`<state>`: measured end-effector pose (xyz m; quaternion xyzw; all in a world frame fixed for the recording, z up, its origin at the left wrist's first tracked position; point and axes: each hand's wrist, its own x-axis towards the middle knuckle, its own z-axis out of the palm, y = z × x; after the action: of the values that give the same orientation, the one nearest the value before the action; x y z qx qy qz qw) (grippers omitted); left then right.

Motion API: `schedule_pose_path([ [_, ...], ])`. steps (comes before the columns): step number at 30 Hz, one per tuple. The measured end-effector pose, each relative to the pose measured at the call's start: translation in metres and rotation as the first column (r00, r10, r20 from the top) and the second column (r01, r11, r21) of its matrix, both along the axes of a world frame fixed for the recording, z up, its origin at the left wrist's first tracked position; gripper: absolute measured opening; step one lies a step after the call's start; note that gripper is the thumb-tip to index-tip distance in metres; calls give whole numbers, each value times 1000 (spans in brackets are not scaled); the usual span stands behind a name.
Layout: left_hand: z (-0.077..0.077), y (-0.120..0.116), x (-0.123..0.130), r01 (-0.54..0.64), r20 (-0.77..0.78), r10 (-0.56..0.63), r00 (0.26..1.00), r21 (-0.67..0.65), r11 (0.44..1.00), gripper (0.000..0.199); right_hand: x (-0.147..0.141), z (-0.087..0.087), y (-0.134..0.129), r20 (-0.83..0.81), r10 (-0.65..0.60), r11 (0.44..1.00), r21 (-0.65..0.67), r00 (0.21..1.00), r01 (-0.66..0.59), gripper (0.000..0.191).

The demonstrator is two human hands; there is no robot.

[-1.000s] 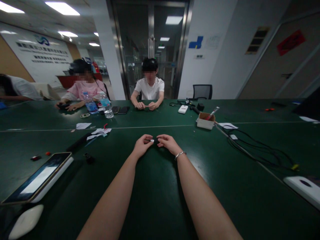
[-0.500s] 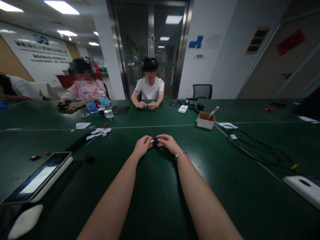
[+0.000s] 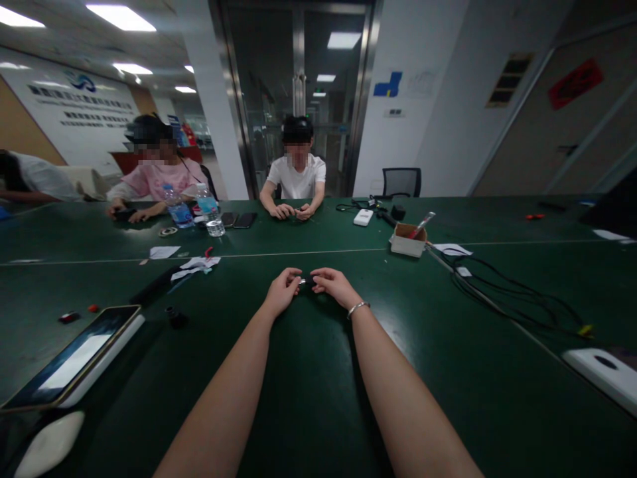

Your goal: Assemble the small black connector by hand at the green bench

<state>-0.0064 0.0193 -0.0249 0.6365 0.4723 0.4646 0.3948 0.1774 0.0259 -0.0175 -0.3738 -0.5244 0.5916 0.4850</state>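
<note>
A small black piece with a shiny silver end [image 3: 304,282] is held between my two hands above the middle of the green table [image 3: 318,372]. The silver end lies at the fingertips of my left hand [image 3: 283,291], which is closed in a pinch. My right hand [image 3: 334,285], with a silver bangle at its wrist, pinches the dark end between thumb and fingers. The piece is too small and too covered by fingers to name its exact kind.
On the left are a phone on a white block [image 3: 74,358], a white rounded object [image 3: 50,445] and a small black cylinder [image 3: 175,317]. Right lie black cables [image 3: 517,292] and a small box [image 3: 408,240]. Water bottles [image 3: 212,212] stand at the back, near seated people.
My hands stay almost in place around the small piece, with slight finger movement. The person at the left has turned the head; the view has shifted slightly.
</note>
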Motion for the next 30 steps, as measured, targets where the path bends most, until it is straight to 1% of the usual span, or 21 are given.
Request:
schedule_pose_path([
  [5, 2, -1, 1, -28, -31, 27, 999, -26, 999, 30, 0, 1, -1, -9, 5, 1000, 3, 1000, -5, 20],
  [8, 4, -1, 2, -51, 20, 52, 998, -19, 999, 27, 0, 1, 0, -17, 7, 1000, 1, 1000, -7, 21],
  [10, 4, -1, 2, -38, 44, 38, 998, -2, 999, 28, 1, 0, 1, -19, 11, 1000, -2, 1000, -11, 21],
  [14, 1, 0, 1, -13, 32, 12, 999, 24, 1000, 30, 1, -2, 2, -16, 12, 1000, -6, 1000, -12, 20],
  [17, 0, 1, 0, -8, 40, 7, 999, 19, 1000, 26, 2, -2, 2, -11, 9, 1000, 2, 1000, -9, 20],
  [20, -1, 1, 0, -3, 21, 3, 1000, 2, 1000, 28, 2, -2, 2, -5, 10, 1000, 6, 1000, -10, 21],
  [22, -1, 2, 1, -16, 16, 16, 1000, -9, 1000, 29, 2, -2, 2, -2, 7, 1000, 2, 1000, -7, 21],
  [25, 0, 2, 2, -50, 60, 52, 997, -22, 998, 28, 2, -2, 3, -8, 5, 1000, 1, 1000, -5, 19],
  [28, 1, 2, 2, -61, 93, 60, 994, 0, 998, 27, 2, -3, 3, -11, 5, 1000, 0, 1000, -5, 18],
  [30, 2, 2, 1, -54, 83, 53, 995, 21, 998, 30, 2, -3, 3, -8, 6, 1000, -5, 1000, -6, 17],
])
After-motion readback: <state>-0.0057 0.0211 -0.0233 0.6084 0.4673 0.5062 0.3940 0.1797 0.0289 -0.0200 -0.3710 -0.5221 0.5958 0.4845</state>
